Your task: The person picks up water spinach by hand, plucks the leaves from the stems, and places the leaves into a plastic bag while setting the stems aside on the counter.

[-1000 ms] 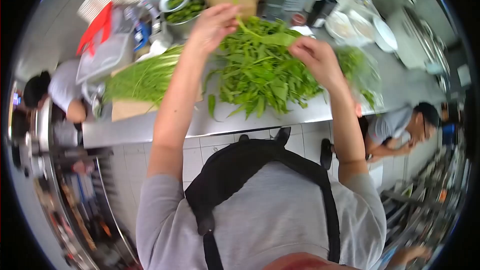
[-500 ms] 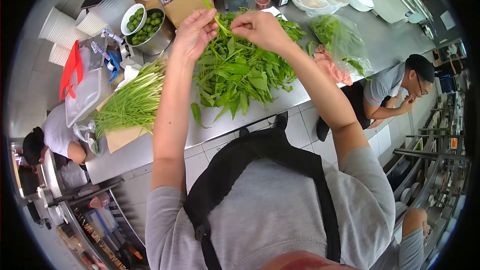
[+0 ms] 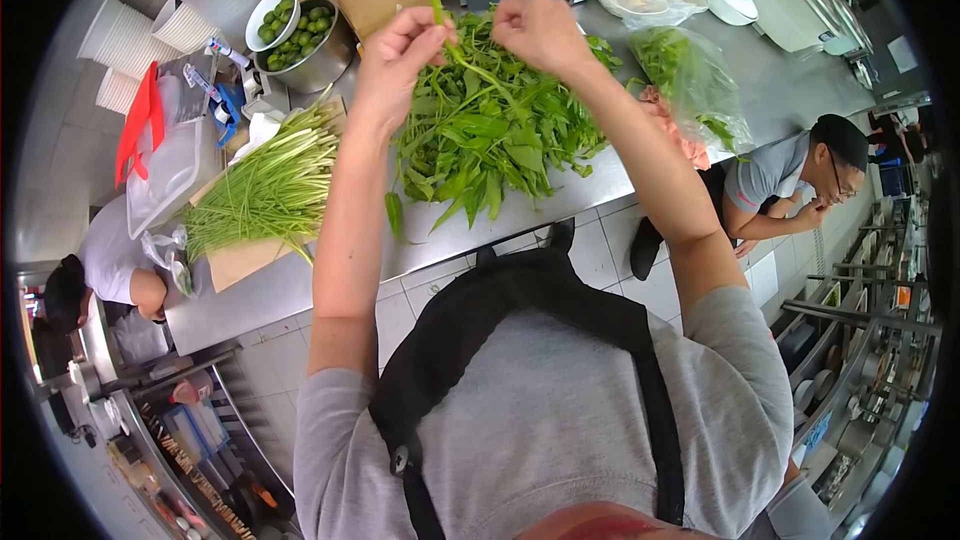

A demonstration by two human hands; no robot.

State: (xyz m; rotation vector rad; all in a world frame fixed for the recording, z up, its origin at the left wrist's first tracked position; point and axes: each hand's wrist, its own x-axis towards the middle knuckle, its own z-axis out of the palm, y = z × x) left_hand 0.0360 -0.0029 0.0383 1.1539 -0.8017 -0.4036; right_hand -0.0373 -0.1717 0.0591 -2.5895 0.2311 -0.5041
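My left hand (image 3: 405,58) pinches a green leafy stem (image 3: 436,6) between thumb and fingers, its cut end pointing up and away from me. The stem slants down to the right over a big heap of leafy greens (image 3: 490,155) on the steel counter. Above the heap's far right side, my right hand (image 3: 543,37) is closed with fingers curled in; whether it holds a bit of leaf is hidden. A gap separates the two hands. One loose leaf (image 3: 395,214) lies by the heap's near left edge.
Left of the heap lie thin green stalks (image 3: 265,185) on cardboard. Behind them stands a metal pot (image 3: 335,58) of small green limes. A plastic bag of greens (image 3: 690,75) sits to the right. One co-worker (image 3: 780,180) leans at the right; another person (image 3: 115,250) is at far left.
My right hand has moved right, away from my left hand, widening the gap. My left hand keeps hold of the stem. The whole view has shifted slightly.
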